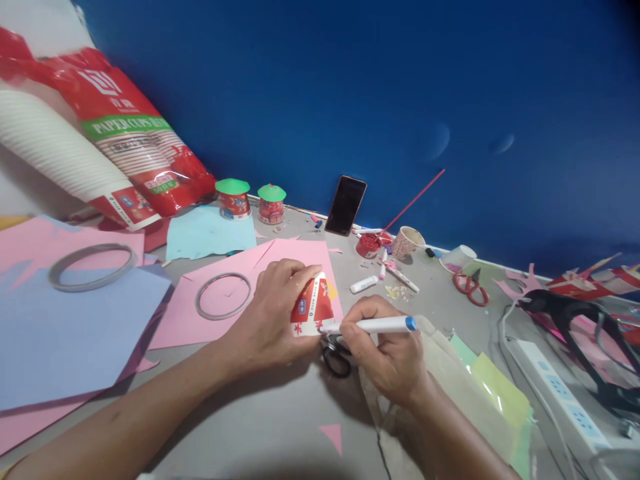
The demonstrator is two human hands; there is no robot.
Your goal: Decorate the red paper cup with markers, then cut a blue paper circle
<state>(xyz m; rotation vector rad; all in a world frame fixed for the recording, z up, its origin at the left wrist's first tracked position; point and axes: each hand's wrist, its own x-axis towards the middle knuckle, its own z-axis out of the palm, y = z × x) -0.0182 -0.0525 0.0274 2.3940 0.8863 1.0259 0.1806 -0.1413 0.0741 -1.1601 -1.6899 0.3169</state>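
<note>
My left hand (275, 310) is wrapped around a red and white paper cup (319, 307), which is printed with characters and lies tilted near the table's middle. Between the fingers of my right hand (385, 350) is a white marker pen (383, 325) with a blue end. The pen's tip touches the white band at the cup's lower edge, where red marks show. Black-handled scissors (336, 360) lie under and beside the cup, their blades mostly hidden. A pink sheet (180, 327) with a grey ring (199, 303) on it is left of my left hand.
Two cups with green paper roofs (233, 189) stand by the wall, near a leaning phone (346, 205). Stacked paper cups (55, 143) and their red bag (130, 113) are at left. Red scissors (470, 288), a power strip (560, 390) and cables lie at right.
</note>
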